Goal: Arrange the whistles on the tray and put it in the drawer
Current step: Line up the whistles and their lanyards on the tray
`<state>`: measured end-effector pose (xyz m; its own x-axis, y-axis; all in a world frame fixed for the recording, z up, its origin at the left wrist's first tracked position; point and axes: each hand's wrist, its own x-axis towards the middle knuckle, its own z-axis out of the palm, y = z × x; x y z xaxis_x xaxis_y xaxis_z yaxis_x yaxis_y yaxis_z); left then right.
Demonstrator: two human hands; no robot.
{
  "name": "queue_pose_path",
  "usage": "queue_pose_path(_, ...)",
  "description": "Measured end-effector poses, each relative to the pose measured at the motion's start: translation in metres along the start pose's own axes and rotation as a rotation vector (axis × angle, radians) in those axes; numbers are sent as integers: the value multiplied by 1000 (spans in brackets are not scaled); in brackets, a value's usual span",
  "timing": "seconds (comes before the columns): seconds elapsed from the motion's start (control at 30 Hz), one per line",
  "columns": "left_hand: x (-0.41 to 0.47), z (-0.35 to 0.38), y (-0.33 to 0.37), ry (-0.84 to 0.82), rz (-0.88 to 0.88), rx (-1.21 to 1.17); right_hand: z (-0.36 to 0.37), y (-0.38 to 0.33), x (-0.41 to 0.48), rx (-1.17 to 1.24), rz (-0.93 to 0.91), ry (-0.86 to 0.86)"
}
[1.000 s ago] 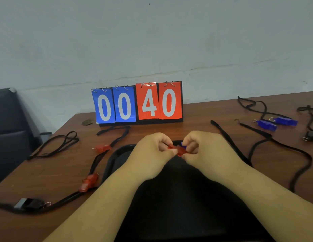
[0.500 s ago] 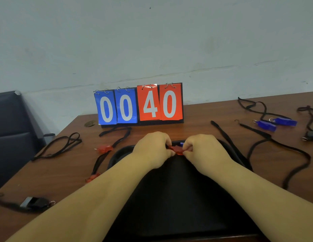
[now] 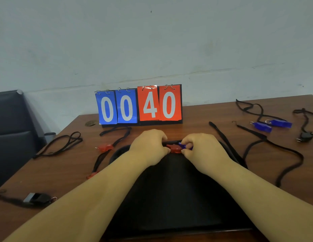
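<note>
A black tray (image 3: pixel 171 198) lies on the brown table in front of me. At its far edge my left hand (image 3: pixel 149 145) and my right hand (image 3: pixel 202 151) pinch a red whistle (image 3: pixel 174 148) between them. A blue whistle (image 3: pixel 184 146) sits just behind it, under my right fingers. Other whistles lie on the table with black lanyards: a red whistle (image 3: pixel 105 147) left of the tray, another red one (image 3: pixel 92 175) partly hidden by my left forearm, a black whistle (image 3: pixel 36 198) at near left, two blue whistles (image 3: pixel 262 126) (image 3: pixel 281 123) at right.
A flip scoreboard (image 3: pixel 140 105) reading 00 40 stands at the table's back. Loose black lanyards (image 3: pixel 267 145) trail right of the tray, a looped one (image 3: pixel 64 142) left. A black whistle (image 3: pixel 306 136) lies at far right. A dark chair (image 3: pixel 10 130) stands left of the table.
Both hands have moved forward and down with the red whistle, to the tray's far edge. A blue whistle now shows behind it.
</note>
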<state>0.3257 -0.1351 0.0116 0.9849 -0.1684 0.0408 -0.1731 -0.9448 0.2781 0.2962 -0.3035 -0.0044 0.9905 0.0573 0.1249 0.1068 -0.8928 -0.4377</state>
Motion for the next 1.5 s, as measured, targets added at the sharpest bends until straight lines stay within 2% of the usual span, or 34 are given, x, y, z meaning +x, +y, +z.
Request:
queue_pose_path(0.13, -32, -36, -28, 119, -22, -76, -17, -8, -8, 20, -16, -47)
queue_pose_path(0.3, -86, -73, -90, 188, -86, -112, -30, -44, -22, -72, -186, -135)
queue_pose_path(0.57, -156, -68, -157, 137, -193, -80, 13, -145, -36, -1, -496, -251)
queue_pose_path(0.73, -168, -58, -179, 128, -233, -103, 49, -187, -25, -82, -590, -257)
queue_pose_path(0.93, -160, -36, -177, 129, -179, -134, 68, -200, -4, -210, -582, -330)
queue_pose_path(1.13, -153, -24, -176, 190, -175, -109, 80, -204, 14, -226, -578, -448)
queue_pose_path(1.5, -147, -23, -180, 236, -218, -116, 87, -199, 20, -64, -540, -451)
